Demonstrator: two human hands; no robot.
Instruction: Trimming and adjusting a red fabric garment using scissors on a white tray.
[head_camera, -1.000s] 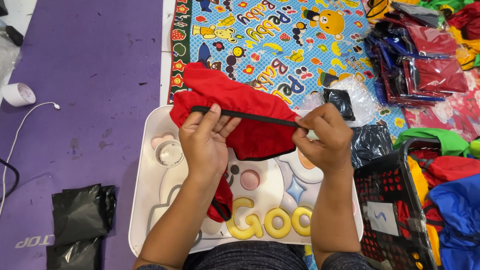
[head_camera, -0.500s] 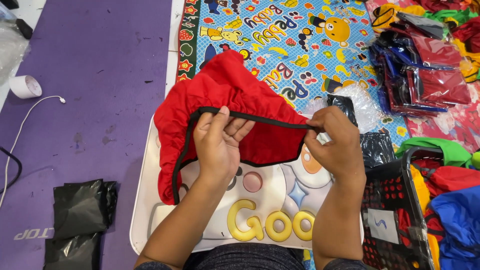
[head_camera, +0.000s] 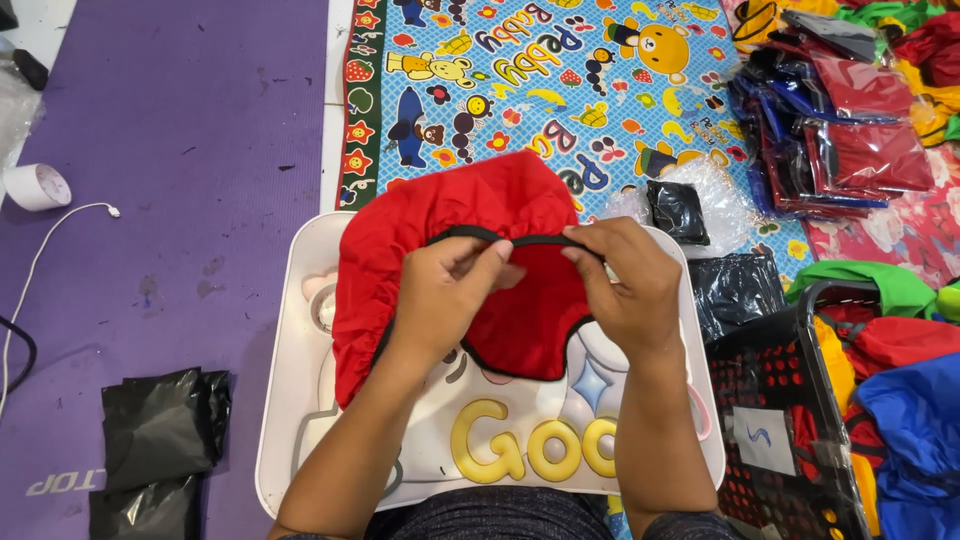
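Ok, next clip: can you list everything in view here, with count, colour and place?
red fabric piece with black elastic edging: one, red, on the tray, held by both hands
white plastic lap tray: one, white with cartoon print, bottom centre
cartoon-printed play mat: one, blue, top centre
purple foam mat: one, left
folded black plastic bags: a small stack, bottom left
white tape roll: one, far left
white cable: one, left edge
clear bag holding black fabric: one, right of the tray
black mesh basket: one, bottom right, holding coloured fabric
bagged garments: several, red and dark, top right
left hand: pinching the black edging
right hand: pinching the black edging
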